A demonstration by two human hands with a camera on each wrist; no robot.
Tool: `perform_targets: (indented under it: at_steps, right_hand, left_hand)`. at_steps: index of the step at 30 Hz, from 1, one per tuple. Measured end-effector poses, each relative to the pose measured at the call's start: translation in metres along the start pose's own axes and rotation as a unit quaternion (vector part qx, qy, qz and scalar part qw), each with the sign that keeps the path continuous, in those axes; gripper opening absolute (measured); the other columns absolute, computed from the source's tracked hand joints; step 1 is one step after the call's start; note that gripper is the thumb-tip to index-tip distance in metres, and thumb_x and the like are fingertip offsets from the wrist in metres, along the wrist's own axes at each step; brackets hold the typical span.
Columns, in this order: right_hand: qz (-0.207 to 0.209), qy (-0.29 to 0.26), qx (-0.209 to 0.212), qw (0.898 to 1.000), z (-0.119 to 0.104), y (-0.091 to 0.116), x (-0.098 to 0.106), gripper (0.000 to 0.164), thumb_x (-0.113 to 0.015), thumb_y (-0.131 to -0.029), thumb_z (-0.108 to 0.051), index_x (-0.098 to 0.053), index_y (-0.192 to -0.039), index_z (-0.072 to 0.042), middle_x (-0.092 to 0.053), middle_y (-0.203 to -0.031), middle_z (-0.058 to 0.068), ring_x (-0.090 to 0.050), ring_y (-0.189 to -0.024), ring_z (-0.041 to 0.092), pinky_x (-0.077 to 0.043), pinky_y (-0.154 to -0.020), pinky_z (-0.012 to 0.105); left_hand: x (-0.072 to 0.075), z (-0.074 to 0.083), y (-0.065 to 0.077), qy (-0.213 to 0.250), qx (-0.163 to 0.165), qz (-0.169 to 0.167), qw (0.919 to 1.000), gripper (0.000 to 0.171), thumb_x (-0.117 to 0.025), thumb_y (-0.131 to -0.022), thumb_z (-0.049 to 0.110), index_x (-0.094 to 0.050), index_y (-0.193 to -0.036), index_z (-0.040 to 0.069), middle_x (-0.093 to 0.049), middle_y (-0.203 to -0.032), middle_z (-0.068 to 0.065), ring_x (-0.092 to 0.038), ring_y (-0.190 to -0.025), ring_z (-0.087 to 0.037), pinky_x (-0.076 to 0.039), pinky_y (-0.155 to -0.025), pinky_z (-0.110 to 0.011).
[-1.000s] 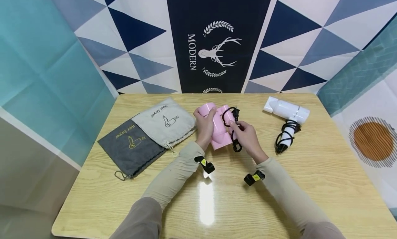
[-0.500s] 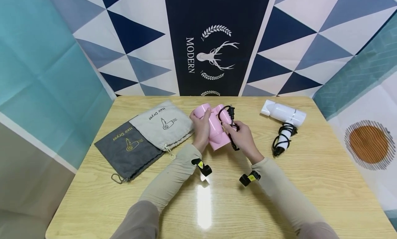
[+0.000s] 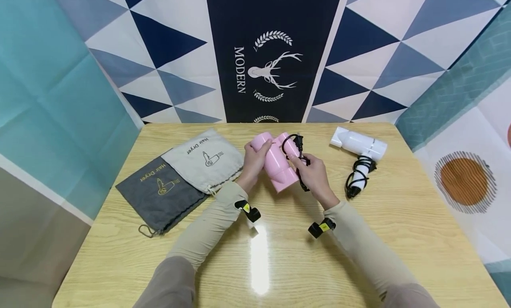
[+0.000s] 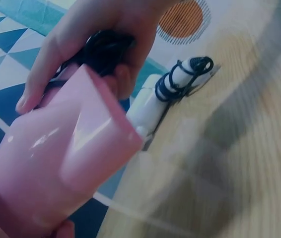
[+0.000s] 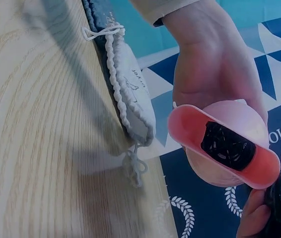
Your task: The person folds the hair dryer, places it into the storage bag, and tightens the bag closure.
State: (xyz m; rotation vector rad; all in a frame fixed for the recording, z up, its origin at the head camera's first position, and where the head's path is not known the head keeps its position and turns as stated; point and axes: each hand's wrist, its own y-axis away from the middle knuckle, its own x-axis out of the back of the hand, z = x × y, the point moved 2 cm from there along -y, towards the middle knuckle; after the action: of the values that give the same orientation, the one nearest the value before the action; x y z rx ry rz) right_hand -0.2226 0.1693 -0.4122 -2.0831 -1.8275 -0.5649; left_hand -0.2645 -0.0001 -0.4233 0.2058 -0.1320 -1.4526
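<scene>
A pink hair dryer (image 3: 275, 163) with a flared nozzle (image 4: 93, 131) is held above the table in both hands. My left hand (image 3: 254, 161) grips its barrel near the back end. In the right wrist view, the left hand (image 5: 215, 64) is seen behind the nozzle's wide mouth, with a dark grille inside. My right hand (image 3: 316, 177) holds the handle, which lies folded alongside the barrel, together with the black cord (image 3: 298, 144) and its plug. From the left wrist, the right hand (image 4: 93, 27) appears with its fingers around the bundled cord, partly hiding the handle.
A white hair dryer (image 3: 359, 144), its cord wrapped round the handle, lies at the back right of the table (image 3: 319, 272). At the left lie a light grey drawstring pouch (image 3: 205, 159) and a dark grey pouch (image 3: 159, 195), overlapping. A patterned backdrop (image 3: 167, 46) stands behind.
The head view has shifted slightly. My left hand and wrist have moved a little left, and the pink hair dryer has turned slightly. Both hands keep their hold; pouches and white dryer stay put.
</scene>
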Motion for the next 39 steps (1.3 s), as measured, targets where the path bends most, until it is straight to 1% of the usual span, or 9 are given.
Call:
perform_targets:
  at_steps: [5, 12, 18, 24, 27, 29, 31, 36, 39]
  right_hand:
    - [0.008, -0.007, -0.004, 1.0, 0.003, -0.002, 0.005, 0.047, -0.062, -0.094, -0.043, -0.067, -0.11, 0.001, -0.063, -0.085, 0.008, -0.053, -0.071, 0.01, -0.044, -0.062, 0.02]
    - [-0.007, -0.044, -0.004, 0.999, 0.001, -0.002, 0.004, 0.046, -0.064, -0.093, -0.04, -0.066, -0.119, -0.002, -0.066, -0.103, 0.015, -0.055, -0.083, 0.013, -0.046, -0.066, 0.019]
    - [0.002, -0.041, 0.009, 0.999, 0.003, -0.002, 0.007, 0.041, -0.066, -0.092, -0.039, -0.069, -0.111, -0.003, -0.062, -0.084, 0.005, -0.052, -0.074, 0.012, -0.043, -0.063, 0.021]
    - [0.002, -0.035, -0.004, 0.999, 0.007, -0.003, 0.014, 0.046, -0.066, -0.092, -0.038, -0.065, -0.123, -0.003, -0.067, -0.112, 0.016, -0.055, -0.095, 0.018, -0.044, -0.074, 0.021]
    - [0.005, -0.031, -0.001, 0.999, 0.009, -0.005, 0.016, 0.047, -0.066, -0.092, -0.038, -0.066, -0.122, -0.003, -0.067, -0.113, 0.017, -0.055, -0.097, 0.019, -0.043, -0.076, 0.021]
    - [0.007, -0.031, 0.0, 1.0, 0.01, -0.005, 0.017, 0.045, -0.066, -0.092, -0.039, -0.068, -0.119, -0.003, -0.067, -0.106, 0.016, -0.055, -0.091, 0.019, -0.044, -0.072, 0.021]
    - [0.004, -0.031, -0.002, 1.0, 0.011, -0.005, 0.017, 0.044, -0.065, -0.092, -0.039, -0.068, -0.117, -0.003, -0.066, -0.101, 0.016, -0.054, -0.087, 0.019, -0.044, -0.07, 0.021]
    - [-0.007, -0.028, -0.016, 0.999, 0.013, -0.004, 0.019, 0.05, -0.064, -0.093, -0.039, -0.063, -0.127, -0.002, -0.065, -0.118, 0.018, -0.056, -0.101, 0.021, -0.043, -0.077, 0.021]
    - [-0.011, -0.024, -0.019, 0.999, 0.014, -0.005, 0.02, 0.053, -0.064, -0.093, -0.04, -0.061, -0.13, -0.002, -0.063, -0.124, 0.018, -0.055, -0.107, 0.022, -0.043, -0.079, 0.021]
  left_hand:
    - [0.005, 0.002, -0.005, -0.028, 0.007, -0.051, 0.9983, 0.071, -0.064, -0.091, 0.043, -0.036, -0.14, 0.001, -0.053, -0.129, -0.019, -0.061, -0.095, -0.018, -0.054, -0.072, -0.027]
    - [0.021, 0.005, -0.005, -0.098, 0.017, -0.087, 0.9912, 0.068, -0.057, -0.094, 0.048, -0.04, -0.14, 0.001, -0.055, -0.123, -0.016, -0.053, -0.088, -0.017, -0.049, -0.095, -0.049]
    - [0.027, 0.005, -0.006, -0.154, 0.007, -0.113, 0.9816, 0.068, -0.053, -0.096, 0.05, -0.04, -0.142, 0.002, -0.057, -0.122, -0.016, -0.058, -0.098, -0.023, -0.05, -0.092, -0.046]
    - [0.043, 0.004, -0.014, -0.182, -0.001, -0.121, 0.9758, 0.067, -0.049, -0.099, 0.049, -0.036, -0.146, 0.004, -0.055, -0.129, -0.019, -0.059, -0.111, -0.036, -0.05, -0.093, -0.047]
    - [0.056, 0.004, -0.019, -0.269, -0.022, -0.122, 0.9551, 0.062, -0.049, -0.098, 0.049, -0.043, -0.142, 0.005, -0.055, -0.132, -0.018, -0.056, -0.118, -0.033, -0.047, -0.099, -0.045]
    - [0.065, 0.004, -0.021, -0.337, -0.036, -0.126, 0.9323, 0.058, -0.051, -0.098, 0.047, -0.048, -0.138, 0.005, -0.056, -0.132, -0.016, -0.055, -0.121, -0.032, -0.044, -0.102, -0.044]
    - [0.073, 0.003, -0.023, -0.404, -0.051, -0.129, 0.9042, 0.054, -0.053, -0.098, 0.043, -0.052, -0.136, 0.005, -0.057, -0.134, -0.015, -0.054, -0.124, -0.03, -0.043, -0.104, -0.044]
    - [0.089, 0.001, -0.022, -0.502, -0.051, -0.128, 0.8538, 0.052, -0.059, -0.096, 0.039, -0.053, -0.134, 0.004, -0.055, -0.135, -0.016, -0.053, -0.124, -0.034, -0.043, -0.104, -0.046]
    - [0.096, -0.001, -0.021, -0.541, -0.052, -0.123, 0.83, 0.051, -0.064, -0.093, 0.035, -0.056, -0.132, 0.004, -0.055, -0.132, -0.017, -0.053, -0.12, -0.036, -0.044, -0.1, -0.048]
